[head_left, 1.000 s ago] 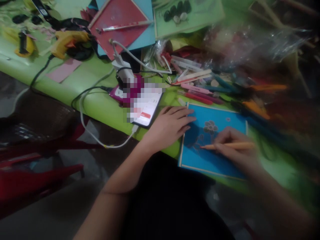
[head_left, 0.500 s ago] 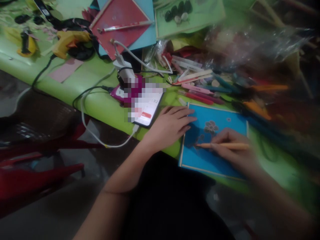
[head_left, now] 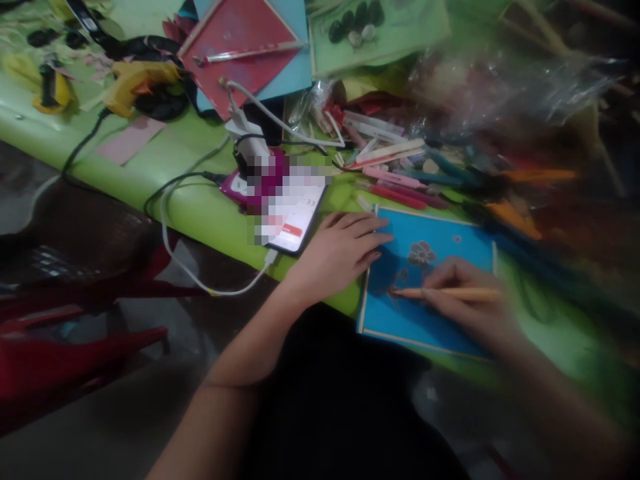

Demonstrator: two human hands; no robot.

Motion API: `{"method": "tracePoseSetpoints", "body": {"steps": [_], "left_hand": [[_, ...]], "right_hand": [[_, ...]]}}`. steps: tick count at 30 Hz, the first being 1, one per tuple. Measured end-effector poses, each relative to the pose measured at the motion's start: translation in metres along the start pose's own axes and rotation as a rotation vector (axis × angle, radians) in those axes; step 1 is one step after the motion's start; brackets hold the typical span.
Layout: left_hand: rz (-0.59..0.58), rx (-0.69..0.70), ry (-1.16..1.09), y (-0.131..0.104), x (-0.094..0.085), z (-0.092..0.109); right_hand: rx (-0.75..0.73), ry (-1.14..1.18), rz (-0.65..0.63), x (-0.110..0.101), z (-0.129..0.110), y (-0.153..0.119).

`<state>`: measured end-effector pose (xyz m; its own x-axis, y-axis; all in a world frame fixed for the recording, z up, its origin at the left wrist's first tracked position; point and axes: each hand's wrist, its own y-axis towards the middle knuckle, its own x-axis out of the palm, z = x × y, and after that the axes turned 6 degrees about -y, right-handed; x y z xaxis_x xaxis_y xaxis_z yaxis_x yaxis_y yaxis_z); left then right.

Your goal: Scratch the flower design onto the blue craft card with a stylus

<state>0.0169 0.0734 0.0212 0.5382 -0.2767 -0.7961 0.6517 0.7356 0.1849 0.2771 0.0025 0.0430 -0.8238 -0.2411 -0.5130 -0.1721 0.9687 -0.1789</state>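
A blue board (head_left: pixel 415 320) with pale strips along its edges lies at the table's near edge. A flower (head_left: pixel 421 254) and smaller shapes are drawn on it. My right hand (head_left: pixel 463 293) is closed round an orange pen (head_left: pixel 470 293), whose tip meets the board left of centre, below the small shapes. My left hand (head_left: pixel 343 252) lies flat with its fingers spread, the fingertips resting on the board's upper left edge. Just left of that hand is a lit phone (head_left: pixel 293 227), partly blurred out, with a white cable plugged into its lower end.
A purple power adapter (head_left: pixel 237 190) with a white plug and cables sits beside the phone. Pens and markers (head_left: pixel 395 177) are heaped behind the board. A yellow glue gun (head_left: pixel 143 83) is at the upper left, near a red diamond panel (head_left: pixel 240 53). Red chair parts (head_left: pixel 75 353) stand lower left.
The digits on the phone screen have changed. Both hands, the pen and the board look almost unmoved.
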Motion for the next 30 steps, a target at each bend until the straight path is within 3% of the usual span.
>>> {"method": "tracePoseSetpoints", "body": {"steps": [8,19,30], "left_hand": [[-0.006,0.005,0.008,-0.0002,0.0004,-0.0009],[-0.002,0.013,0.006,-0.0005,-0.0004,0.0002],[0.001,0.004,0.01,-0.0001,0.0001,0.0003]], "right_hand": [[-0.021,0.052,0.043,0.0006,0.003,0.0006],[0.063,0.103,0.045,-0.0004,0.002,-0.0011],[0.005,0.02,0.032,0.0006,-0.0015,0.0009]]}}
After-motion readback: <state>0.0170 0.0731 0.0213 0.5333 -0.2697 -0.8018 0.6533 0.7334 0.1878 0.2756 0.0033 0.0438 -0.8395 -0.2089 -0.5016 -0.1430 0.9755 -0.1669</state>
